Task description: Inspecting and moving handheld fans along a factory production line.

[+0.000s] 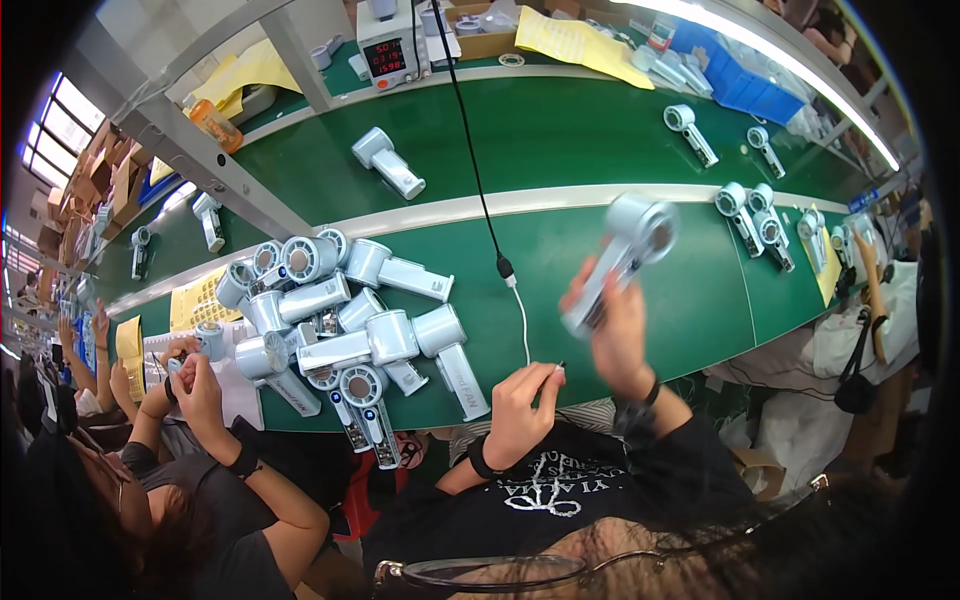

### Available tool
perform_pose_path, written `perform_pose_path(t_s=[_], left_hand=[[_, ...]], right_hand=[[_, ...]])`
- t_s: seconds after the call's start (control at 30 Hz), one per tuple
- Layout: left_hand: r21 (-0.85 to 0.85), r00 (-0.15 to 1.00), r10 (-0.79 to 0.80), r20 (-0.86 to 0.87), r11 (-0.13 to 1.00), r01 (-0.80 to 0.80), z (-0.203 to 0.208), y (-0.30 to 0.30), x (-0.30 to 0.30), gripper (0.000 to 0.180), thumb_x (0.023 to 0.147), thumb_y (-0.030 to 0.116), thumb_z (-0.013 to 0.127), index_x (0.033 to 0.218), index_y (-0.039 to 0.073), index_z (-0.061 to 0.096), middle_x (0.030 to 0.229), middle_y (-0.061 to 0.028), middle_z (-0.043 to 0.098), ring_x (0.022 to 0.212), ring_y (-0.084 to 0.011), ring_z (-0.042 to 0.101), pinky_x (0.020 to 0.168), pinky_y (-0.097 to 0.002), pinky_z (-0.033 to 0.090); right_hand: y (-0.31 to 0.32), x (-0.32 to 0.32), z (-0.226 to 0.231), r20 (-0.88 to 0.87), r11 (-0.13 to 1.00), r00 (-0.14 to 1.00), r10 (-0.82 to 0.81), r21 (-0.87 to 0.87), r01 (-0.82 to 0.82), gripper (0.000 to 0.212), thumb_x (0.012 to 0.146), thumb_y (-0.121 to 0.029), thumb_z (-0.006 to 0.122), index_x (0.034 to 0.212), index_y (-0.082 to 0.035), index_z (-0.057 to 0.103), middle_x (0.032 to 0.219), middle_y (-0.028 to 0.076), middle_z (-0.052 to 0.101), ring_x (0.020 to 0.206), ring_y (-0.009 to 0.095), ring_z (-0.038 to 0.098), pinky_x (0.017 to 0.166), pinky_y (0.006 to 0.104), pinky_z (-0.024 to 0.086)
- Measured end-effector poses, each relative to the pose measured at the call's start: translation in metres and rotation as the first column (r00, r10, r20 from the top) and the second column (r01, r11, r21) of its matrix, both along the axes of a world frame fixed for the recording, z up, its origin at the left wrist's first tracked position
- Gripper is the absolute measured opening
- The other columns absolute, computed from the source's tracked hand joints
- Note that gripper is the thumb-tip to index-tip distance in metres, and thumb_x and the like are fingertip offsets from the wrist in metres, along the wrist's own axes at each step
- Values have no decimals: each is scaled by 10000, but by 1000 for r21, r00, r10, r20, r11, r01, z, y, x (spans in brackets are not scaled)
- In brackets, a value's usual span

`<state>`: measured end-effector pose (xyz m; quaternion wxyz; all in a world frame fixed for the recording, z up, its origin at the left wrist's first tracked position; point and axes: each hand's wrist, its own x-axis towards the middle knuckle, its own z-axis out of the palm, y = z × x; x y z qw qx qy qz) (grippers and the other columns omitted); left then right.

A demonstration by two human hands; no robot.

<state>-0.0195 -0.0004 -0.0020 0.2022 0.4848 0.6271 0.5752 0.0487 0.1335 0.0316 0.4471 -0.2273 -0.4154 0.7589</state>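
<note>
My right hand (622,335) is closed around the handle of a pale blue handheld fan (640,232), lifted over the green bench and blurred by motion. Its round head points up and away from me. Closer to my body, my left hand (522,412) pinches the small plug at the end of a white cable (522,318). That cable joins a black cord (475,150) hanging from above. The plug and the fan are apart. To the left of my hands lies a heap of similar fans (345,345), some with open handles showing their inner parts.
Beyond a pale rail, single fans (388,165) lie on a green belt (560,130). A power supply (388,45) and a blue bin (740,80) stand at the back. More fans (740,218) lie at right. Another person's hands (195,390) work at left.
</note>
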Motion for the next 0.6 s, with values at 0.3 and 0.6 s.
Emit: perform_pose_path(t_s=[0.3,0.6], left_hand=[[23,983,-115,143,993,113,13,-5,-17,144,942,55,528,849,-36,591,673,-69,549,575,-127,531,544,-252,418],[-15,988,7,155,1000,-5,6,-17,-32,167,954,78,518,855,-32,596,678,-68,546,580,-117,527,544,-251,415]], right_hand=[[288,-83,-62,457,452,560,-691,878,-159,466,885,-284,650,1199,-16,436,800,61,592,673,135,578,561,297,480],[336,-117,-109,741,854,561,-370,509,-110,499,845,-336,678,1130,44,527,943,150,612,812,242,600,713,388,484]])
